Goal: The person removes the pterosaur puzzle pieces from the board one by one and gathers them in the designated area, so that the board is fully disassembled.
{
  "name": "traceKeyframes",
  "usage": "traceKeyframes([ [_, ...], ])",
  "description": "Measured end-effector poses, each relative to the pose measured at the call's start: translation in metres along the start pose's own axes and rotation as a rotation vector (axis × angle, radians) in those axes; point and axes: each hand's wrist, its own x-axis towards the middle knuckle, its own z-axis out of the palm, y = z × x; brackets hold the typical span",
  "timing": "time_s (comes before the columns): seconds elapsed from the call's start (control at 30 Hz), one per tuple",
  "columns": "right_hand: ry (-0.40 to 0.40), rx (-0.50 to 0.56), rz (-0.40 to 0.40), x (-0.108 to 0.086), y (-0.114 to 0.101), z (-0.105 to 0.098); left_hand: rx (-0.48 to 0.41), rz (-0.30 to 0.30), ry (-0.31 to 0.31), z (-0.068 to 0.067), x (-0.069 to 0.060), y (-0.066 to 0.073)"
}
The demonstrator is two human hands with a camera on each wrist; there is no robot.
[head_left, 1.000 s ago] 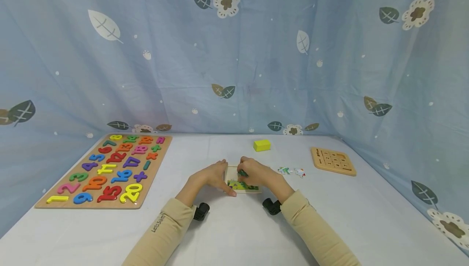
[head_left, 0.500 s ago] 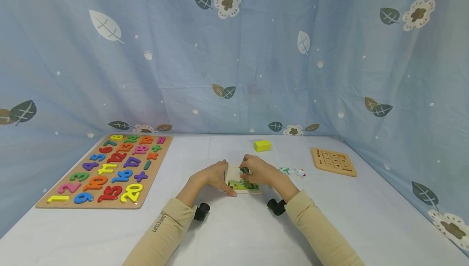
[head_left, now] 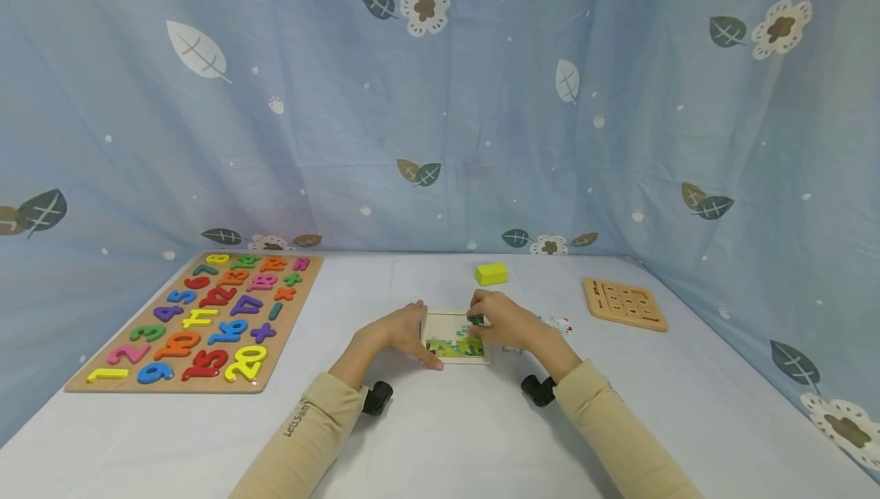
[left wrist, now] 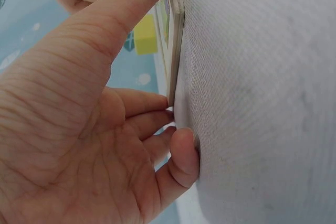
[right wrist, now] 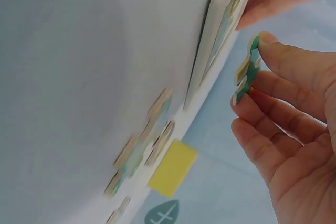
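A shallow wooden puzzle frame [head_left: 440,321] lies in the middle of the table, its lower part filled with green and yellow picture pieces [head_left: 455,348]. My left hand [head_left: 401,331] rests at the frame's left side, thumb and fingers spread; in the left wrist view the fingertips of that hand [left wrist: 105,145] touch the frame's edge [left wrist: 175,56]. Between thumb and fingers, my right hand [head_left: 505,323] pinches a green puzzle piece [head_left: 476,321] over the frame's right side. The right wrist view shows the piece [right wrist: 248,72] held up off the frame, tilted, by the right hand [right wrist: 299,114].
Loose puzzle pieces [head_left: 561,325] lie right of the frame, partly behind the right hand. A yellow block [head_left: 491,274] stands behind. A number board [head_left: 268,354] is at the left, a small wooden number tray [head_left: 624,303] at the right. A patterned curtain [head_left: 330,102] hangs behind the table.
My right hand has moved to the right with the green piece, uncovering more of the frame and its filled part. My left hand has stayed at the frame's left side.
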Motion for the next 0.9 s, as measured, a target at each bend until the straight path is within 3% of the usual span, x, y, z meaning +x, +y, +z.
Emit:
traceKeyframes([
  [0.9, 0.007, -0.028, 0.033, -0.043, 0.037, -0.016, 0.000, 0.008, 0.012, 0.001, -0.001, 0.000],
])
